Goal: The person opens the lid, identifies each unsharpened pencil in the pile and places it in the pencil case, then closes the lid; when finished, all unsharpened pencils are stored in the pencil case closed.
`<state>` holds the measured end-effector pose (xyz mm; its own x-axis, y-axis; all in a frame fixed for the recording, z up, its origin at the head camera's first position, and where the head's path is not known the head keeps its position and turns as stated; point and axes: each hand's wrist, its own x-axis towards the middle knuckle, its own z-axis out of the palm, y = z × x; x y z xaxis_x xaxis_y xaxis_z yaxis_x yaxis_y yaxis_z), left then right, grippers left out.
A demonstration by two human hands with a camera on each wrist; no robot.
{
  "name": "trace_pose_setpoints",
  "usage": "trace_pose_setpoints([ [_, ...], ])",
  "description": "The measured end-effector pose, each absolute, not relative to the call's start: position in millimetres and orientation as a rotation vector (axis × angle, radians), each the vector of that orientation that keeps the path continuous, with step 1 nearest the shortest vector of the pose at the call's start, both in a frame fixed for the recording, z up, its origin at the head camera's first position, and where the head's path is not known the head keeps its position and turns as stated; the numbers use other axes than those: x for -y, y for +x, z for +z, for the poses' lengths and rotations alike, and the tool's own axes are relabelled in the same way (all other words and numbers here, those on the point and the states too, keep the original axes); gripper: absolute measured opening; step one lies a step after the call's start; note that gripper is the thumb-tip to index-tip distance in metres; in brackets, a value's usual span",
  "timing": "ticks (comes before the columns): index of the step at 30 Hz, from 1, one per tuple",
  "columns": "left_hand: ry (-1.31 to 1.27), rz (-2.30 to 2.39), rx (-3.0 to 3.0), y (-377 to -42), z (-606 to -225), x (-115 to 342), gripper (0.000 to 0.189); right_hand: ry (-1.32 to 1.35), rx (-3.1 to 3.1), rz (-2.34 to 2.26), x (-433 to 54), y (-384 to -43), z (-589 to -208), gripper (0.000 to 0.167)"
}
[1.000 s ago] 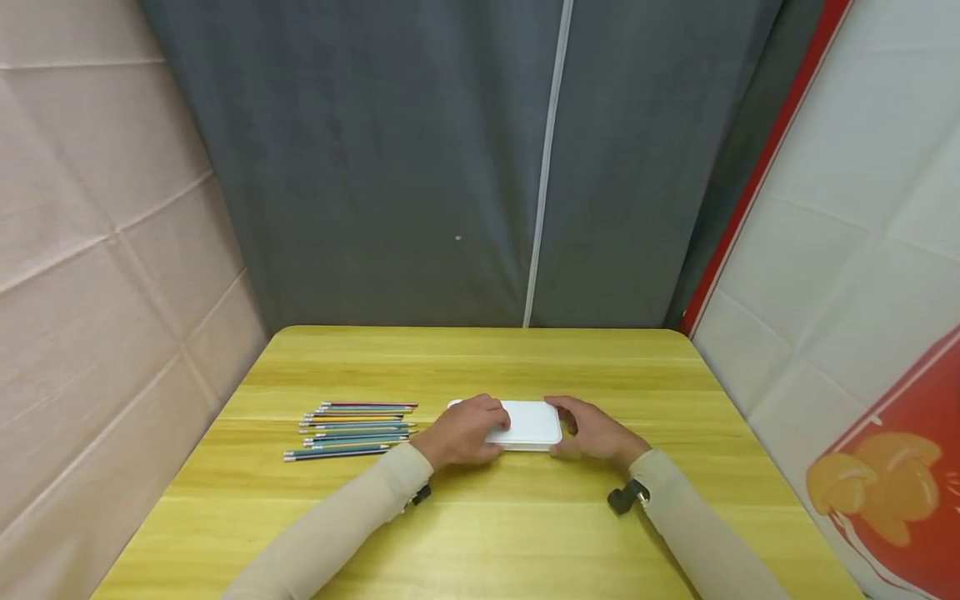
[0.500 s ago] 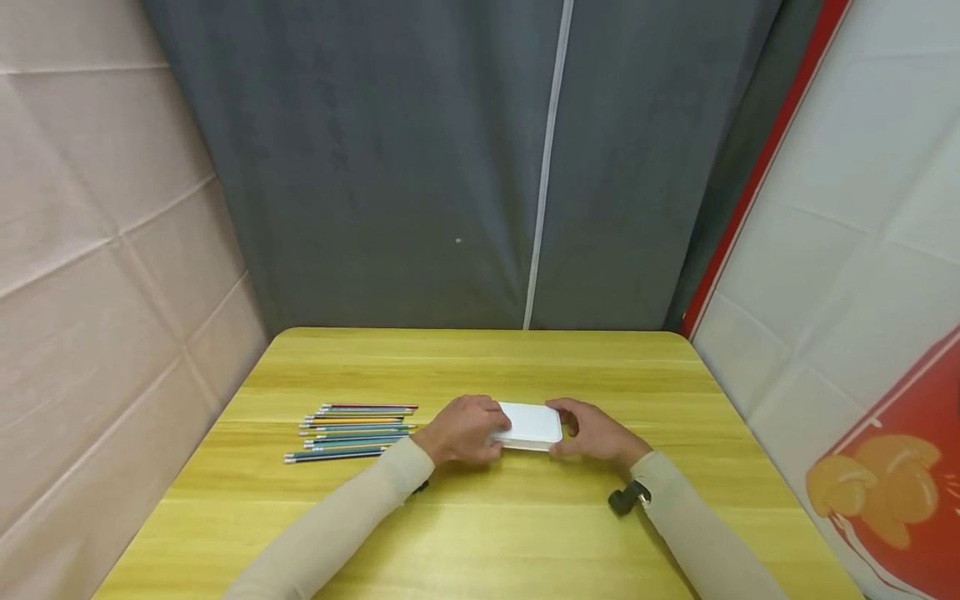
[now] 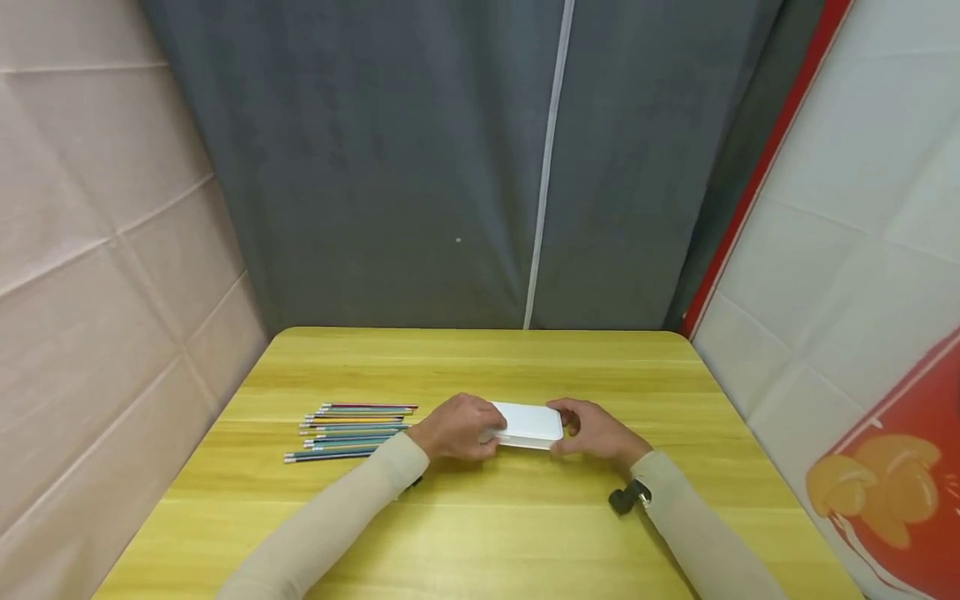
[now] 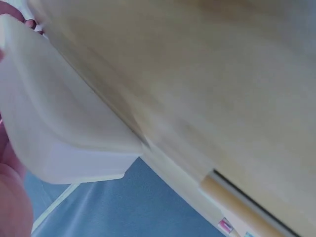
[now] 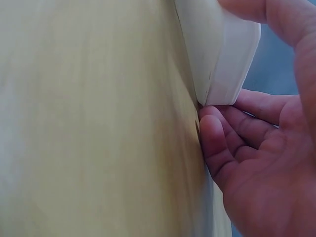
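Observation:
A white, round-cornered flat box (image 3: pixel 528 422) lies on the wooden table, between both hands. My left hand (image 3: pixel 459 428) grips its left end, with curled fingers over the top edge; that end is hidden beneath the hand. At the opposite end my right hand (image 3: pixel 595 432) holds the box, thumb and fingers on either side of the corner. In the right wrist view, curled fingertips (image 5: pixel 213 133) touch the table beside the box's lower corner. The left wrist view shows the box's smooth wall (image 4: pixel 64 118) close up, with part of a hand at the left edge.
Several pencils (image 3: pixel 352 432) with white-tipped ends lie in a loose row left of the box, near my left wrist. The yellow wooden table (image 3: pixel 487 517) extends to a grey curtain (image 3: pixel 397 183) behind. Pale cloth walls (image 3: pixel 97 275) stand at both sides.
My left hand has shifted slightly to the left, baring a bit more of the box's top. The right hand has barely moved, and the pencils lie as before.

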<state>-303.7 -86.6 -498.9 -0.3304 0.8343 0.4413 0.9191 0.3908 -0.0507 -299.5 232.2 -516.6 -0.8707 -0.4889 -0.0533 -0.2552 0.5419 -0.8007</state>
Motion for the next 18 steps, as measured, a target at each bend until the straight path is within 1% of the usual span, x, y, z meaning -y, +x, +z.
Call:
trace_pose_setpoints([
  [9,-1.578,-0.223,2.120,-305.3,-495.0,83.3,0.025,-0.613,-2.525,-1.242,-234.4,-299.7,-514.9,0.079],
  [14,-1.541,-0.392,2.158,-306.6,-487.7,87.8,0.026,-0.623,-2.480,-1.244,-235.4,-297.3,-513.3,0.084],
  [18,-1.535,-0.504,2.215,-307.4,-487.0,92.5,0.022,-0.654,-2.460,-1.249,-235.8,-296.1,-511.9,0.084],
])
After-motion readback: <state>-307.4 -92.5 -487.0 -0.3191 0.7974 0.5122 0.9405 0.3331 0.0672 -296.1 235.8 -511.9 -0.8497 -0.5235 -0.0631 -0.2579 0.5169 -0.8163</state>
